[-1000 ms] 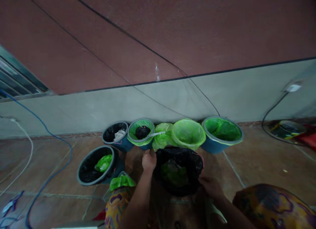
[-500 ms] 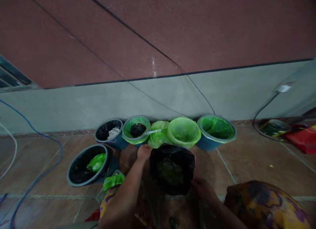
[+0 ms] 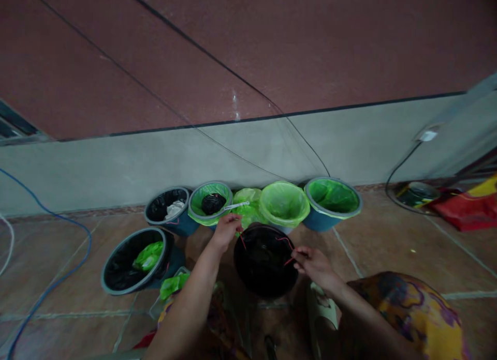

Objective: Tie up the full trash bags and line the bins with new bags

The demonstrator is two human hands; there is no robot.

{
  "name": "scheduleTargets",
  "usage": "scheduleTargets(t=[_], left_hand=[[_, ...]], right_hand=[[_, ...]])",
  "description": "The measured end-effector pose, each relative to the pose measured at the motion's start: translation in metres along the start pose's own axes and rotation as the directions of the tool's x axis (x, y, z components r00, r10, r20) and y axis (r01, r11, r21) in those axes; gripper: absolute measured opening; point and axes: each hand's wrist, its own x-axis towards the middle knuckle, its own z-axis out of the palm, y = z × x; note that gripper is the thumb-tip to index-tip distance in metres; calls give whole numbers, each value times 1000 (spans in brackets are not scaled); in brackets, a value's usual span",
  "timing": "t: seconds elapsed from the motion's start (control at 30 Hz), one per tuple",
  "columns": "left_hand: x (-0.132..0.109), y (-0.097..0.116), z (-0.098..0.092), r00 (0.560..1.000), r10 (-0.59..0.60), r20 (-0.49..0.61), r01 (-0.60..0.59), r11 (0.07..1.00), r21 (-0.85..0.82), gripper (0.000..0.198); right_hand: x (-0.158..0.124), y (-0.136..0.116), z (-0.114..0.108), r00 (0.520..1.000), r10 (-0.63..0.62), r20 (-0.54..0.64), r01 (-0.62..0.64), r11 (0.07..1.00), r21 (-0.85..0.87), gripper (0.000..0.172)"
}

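Wall [image 3: 233, 158]: at twelve o'clock, taking the black bag [image 3: 267, 280] as clock centre; red-brown above, pale below.

Tiled floor [image 3: 349, 269]: supporting bag and bins alike; judged firm enough to steady the base.

Row along wall: green-lined bin [image 3: 322, 223] between one and two o'clock, pale green bin [image 3: 282, 224] near half past twelve; both only near, no hand on either.

Black bag: standing on tiled floor, pale sandal [image 3: 326, 311] near five o'clock; round mouth facing up. Interior dark, contents unclear; bin beneath not confirmed. Judged soft, thin, slick and fairly light, liable to stretch or split under a sharp pull. Best held at the mouth, evenly from opposite sides; mid-wall hold judged likely to slip.

Right hand [image 3: 312, 263]: at three o'clock; grip pinching right red cord [image 3: 289, 261] by thumb and fingertips.

Left hand [image 3: 225, 232]: at ten o'clock, above the mouth; grip pinching left red cord [image 3: 243, 240] likewise.

Red cords: slender, limp, bright against black; judged easy to pinch yet prone to slide through loose fingertips. Best taken close to the mouth, with equal tension at ten and three o'clock.
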Motion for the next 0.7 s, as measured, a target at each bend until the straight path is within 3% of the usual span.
scheduleTargets(t=[0.1,0.17,0.23,0.3,0.37,0.47,0.53,0.6,0.7], left_hand=[[-14,15,19,979,105,173,-122,989,87,22],[-22,24,32,931,125,343,-206,956,210,24],[-28,30,41,887,144,439,-297,906,301,25],[-28,31,44,877,172,448,-349,869,351,26],[-26,28,40,897,192,398,-365,830,422,25],[-24,25,33,920,201,335,-365,749,553,24],[-27,27,33,910,198,365,-384,738,555,25],[-32,34,40,891,191,413,-403,752,522,27],[-36,44,56,883,182,433,-410,747,523,28]], right_hand=[[5,-9,15,997,-15,82,15,1000,1,18],[10,-15,26,992,-41,123,48,997,-54,15],[13,-21,34,986,-53,159,72,990,-118,13],[15,-27,35,980,-81,180,120,969,-218,9],[13,-31,34,978,-158,138,200,902,-382,8],[8,-36,33,956,-285,62,270,782,-562,35],[6,-39,40,953,-283,109,295,789,-539,59],[9,-40,54,943,-259,209,328,827,-456,67],[18,-33,80,919,-273,285,365,862,-351,44]])
